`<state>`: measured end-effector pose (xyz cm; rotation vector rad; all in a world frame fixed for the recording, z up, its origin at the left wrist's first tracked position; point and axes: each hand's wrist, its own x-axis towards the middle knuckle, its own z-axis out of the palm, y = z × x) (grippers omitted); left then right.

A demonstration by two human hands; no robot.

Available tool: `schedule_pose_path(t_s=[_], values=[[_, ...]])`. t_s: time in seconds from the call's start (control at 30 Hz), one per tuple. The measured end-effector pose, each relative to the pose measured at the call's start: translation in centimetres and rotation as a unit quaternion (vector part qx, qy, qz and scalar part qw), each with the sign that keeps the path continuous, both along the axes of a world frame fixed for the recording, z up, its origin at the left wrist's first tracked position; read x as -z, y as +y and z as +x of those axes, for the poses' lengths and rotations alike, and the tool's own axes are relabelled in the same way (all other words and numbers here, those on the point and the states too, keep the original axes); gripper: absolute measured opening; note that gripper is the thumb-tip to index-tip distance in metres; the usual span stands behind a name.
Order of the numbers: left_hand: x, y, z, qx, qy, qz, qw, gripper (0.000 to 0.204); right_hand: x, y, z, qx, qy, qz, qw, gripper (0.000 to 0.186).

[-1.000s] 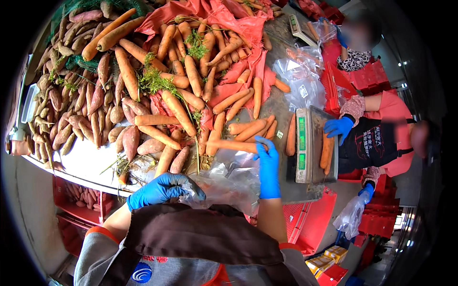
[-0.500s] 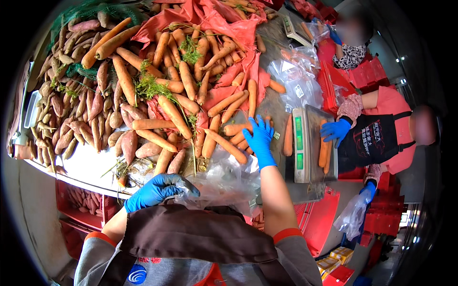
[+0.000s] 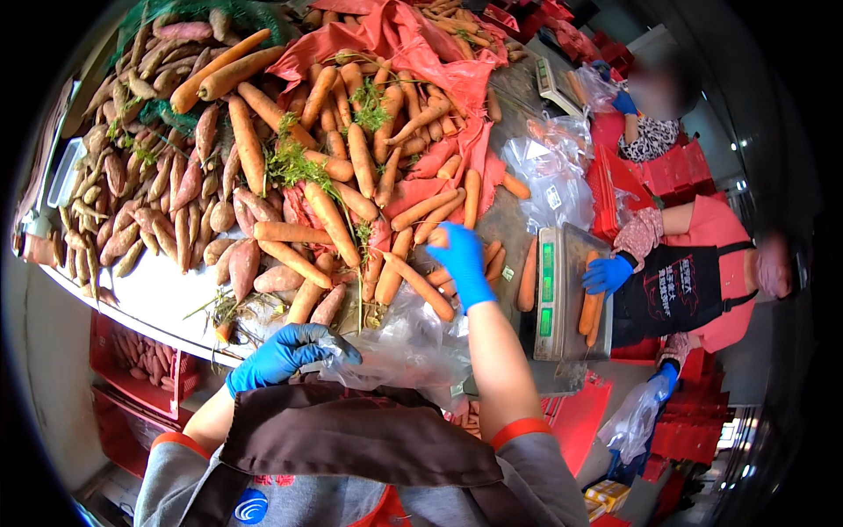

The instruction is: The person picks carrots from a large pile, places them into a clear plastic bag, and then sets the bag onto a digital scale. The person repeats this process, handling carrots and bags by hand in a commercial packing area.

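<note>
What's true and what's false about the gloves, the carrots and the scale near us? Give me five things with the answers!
1. The person's left hand and right hand both wear blue gloves. True.
2. The left hand is empty. False: it holds a clear plastic bag.
3. Carrots lie on the near scale. True.
4. The near scale's lit panels glow red. False: the lit panels glow green.
5. In the picture, the sweet potatoes on the table are all to the right of the near scale. False: the heap of sweet potatoes is far to its left.
</note>
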<state>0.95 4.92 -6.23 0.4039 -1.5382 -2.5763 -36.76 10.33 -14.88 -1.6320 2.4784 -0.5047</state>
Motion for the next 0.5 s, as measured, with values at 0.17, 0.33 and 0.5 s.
schedule_pose_path(t_s=[0.17, 0.33, 0.5], values=[[-0.1, -0.2, 0.0, -0.010, 0.017, 0.027, 0.999, 0.024, -7.4, 4.7, -0.9, 0.197, -0.410, -0.313, 0.834, 0.041], [0.6, -0.4, -2.3, -0.048, 0.095, -0.104, 0.989, 0.033, -6.8, 9.0, 0.3, 0.141, -0.699, -0.434, 0.551, 0.068], [-0.1, -0.3, -3.4, -0.072, 0.038, 0.021, 0.996, 0.032, -5.4, 9.9, 3.0, 0.008, -0.820, -0.490, 0.297, 0.073]])
